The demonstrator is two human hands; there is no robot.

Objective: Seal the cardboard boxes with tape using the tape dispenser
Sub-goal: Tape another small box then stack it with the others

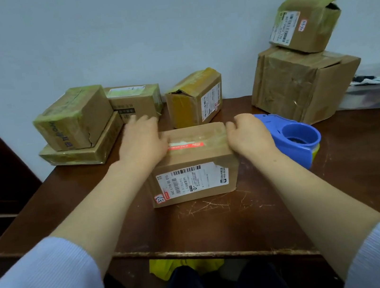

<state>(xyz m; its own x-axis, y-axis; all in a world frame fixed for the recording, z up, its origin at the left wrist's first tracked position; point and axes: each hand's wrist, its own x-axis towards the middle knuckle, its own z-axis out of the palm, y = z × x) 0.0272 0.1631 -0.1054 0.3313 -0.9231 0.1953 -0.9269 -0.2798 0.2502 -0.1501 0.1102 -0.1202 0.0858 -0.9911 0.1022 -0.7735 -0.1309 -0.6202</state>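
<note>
The step in hand looks like readying the front box [194,180] for its strip of tape. It should go best shared from left to right: the left hand [142,140] presses flat on the lid so the flaps meet along the top seam, where a red-and-white sticker strip [185,145] lies. Meanwhile the right hand [248,134] lets go and reaches for the blue tape dispenser [292,137], which lies on the tabletop [220,218] just beside that hand and the box's right side. The tape ought to start a little down one side wall, run straight along the seam and end down the other wall, with the box held square so it does not skid. This box sits mid-tabletop with its shipping label facing the person. A stack of boxes [72,117] stands at the far left, a yellow-taped box [194,98] sits just behind the front one, and at the far right a large box [299,86] carries a small box [304,23] whose right end gapes. As for pose, the left forearm reaches in from the lower left with the palm down on the lid's left end. Its fingers [138,123] are blurred but seem straight and slightly spread toward the far edge. The right forearm comes in from the lower right, its fingers [231,128] curled over the box's right top edge and gripping it. Neither hand touches the dispenser.
</note>
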